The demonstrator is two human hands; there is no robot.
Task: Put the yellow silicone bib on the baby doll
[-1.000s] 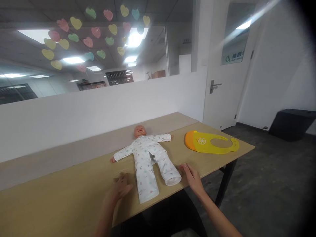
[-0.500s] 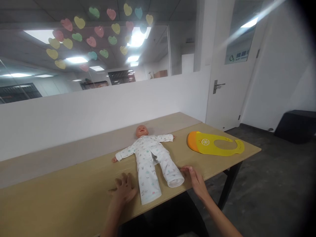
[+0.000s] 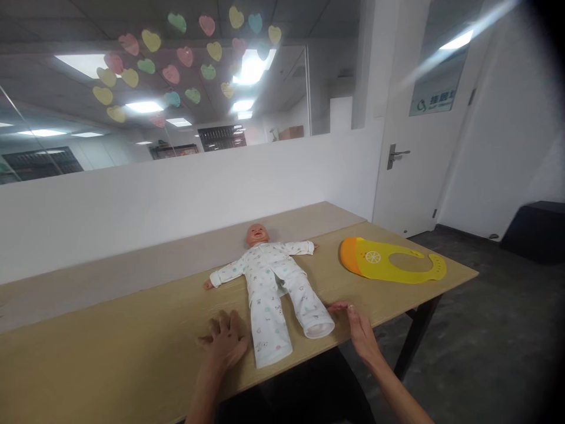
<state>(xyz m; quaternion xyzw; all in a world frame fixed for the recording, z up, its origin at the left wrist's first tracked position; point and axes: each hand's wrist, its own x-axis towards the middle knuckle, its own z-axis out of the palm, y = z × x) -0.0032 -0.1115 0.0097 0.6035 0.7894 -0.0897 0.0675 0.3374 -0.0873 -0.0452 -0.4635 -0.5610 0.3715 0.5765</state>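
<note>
A baby doll in white patterned pyjamas lies on its back on the wooden table, arms spread, head toward the wall. The trouser legs point at me, and no feet show at their ends. My left hand rests on the table to the left of the doll's legs, fingers spread, holding nothing. Beside the other trouser leg, on its right, is my right hand, fingers extended and empty. A yellow bib with an orange pocket and a white citrus print lies flat to the right of the doll.
Behind the table stands a white wall with a glass window above, dotted with heart-shaped notes. A white door is at the right, with a dark object on the floor beyond it. The table's right edge ends just past the bib.
The view has shifted slightly, so the doll, bib and table appear a little further right. Both hands keep nearly the same places beside the doll's legs.
</note>
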